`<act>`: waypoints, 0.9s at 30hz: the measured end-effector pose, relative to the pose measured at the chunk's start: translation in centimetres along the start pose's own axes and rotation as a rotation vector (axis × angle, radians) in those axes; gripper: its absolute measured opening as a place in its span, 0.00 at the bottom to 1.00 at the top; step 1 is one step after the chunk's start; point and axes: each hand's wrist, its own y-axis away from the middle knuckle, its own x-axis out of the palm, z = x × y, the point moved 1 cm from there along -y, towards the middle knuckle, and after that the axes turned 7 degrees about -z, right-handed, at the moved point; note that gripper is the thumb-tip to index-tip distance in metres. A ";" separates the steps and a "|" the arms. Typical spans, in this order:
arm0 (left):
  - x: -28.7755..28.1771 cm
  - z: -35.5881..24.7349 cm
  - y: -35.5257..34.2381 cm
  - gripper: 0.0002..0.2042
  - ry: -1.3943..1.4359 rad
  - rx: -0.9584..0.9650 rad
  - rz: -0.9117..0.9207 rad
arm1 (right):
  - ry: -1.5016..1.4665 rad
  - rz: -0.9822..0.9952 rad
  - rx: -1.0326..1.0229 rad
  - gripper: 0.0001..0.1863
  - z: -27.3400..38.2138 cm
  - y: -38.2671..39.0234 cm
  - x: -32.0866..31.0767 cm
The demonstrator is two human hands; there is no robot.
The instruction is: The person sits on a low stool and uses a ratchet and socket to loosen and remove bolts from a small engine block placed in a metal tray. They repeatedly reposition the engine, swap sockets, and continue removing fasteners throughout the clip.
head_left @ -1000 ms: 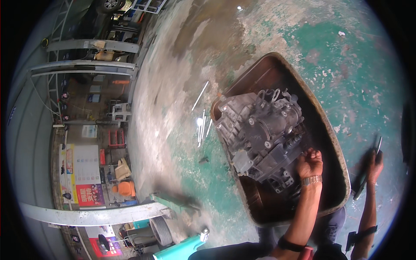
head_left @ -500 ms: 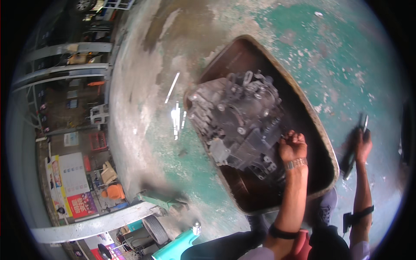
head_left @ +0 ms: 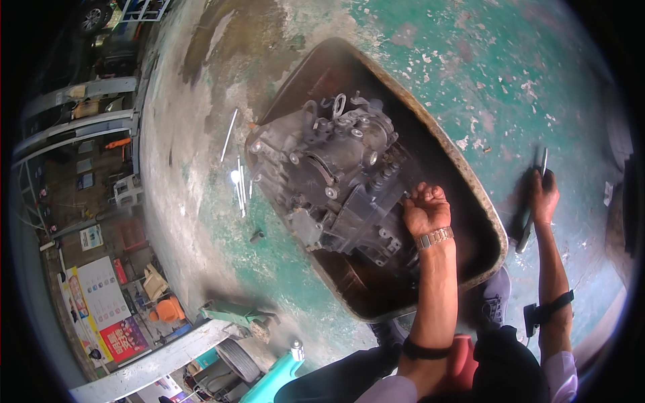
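Observation:
A dark grey transmission (head_left: 322,171), grimy and cast in metal, lies in a deep brown tub (head_left: 463,164) on the floor. My left hand (head_left: 428,209) is over the tub, beside the transmission's right side, with its palm turned up and fingers curled in. Whether a small part is pinched in those fingers cannot be made out. Out to the right of the tub, my right hand (head_left: 545,195) grips a long, slim silver hand tool (head_left: 524,238). Its two ends show beyond the fist; the kind of tool is unclear.
Several thin shiny rods (head_left: 240,188) lie on the green floor left of the tub, near a small dark cylindrical piece (head_left: 256,236). A teal object (head_left: 279,379), a spray can (head_left: 297,349) and a tyre (head_left: 238,359) are at lower left. My shoe (head_left: 496,299) is beside the tub.
The whole view has shifted, so the tub and transmission appear further left and slightly higher. Both hands keep nearly the same places beside them, and the right hand still grips the tool.

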 end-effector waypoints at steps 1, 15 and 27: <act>0.1 0.2 0.2 0.13 0.001 0.012 0.006 | 0.003 -0.002 -0.001 0.14 0.0 0.0 0.0; 0.9 0.5 0.9 0.20 -0.028 0.077 -0.056 | -0.050 0.008 -0.014 0.14 0.1 0.0 0.0; 0.7 0.3 0.8 0.20 -0.098 0.048 -0.123 | -0.013 -0.002 0.008 0.14 1.1 0.1 -0.1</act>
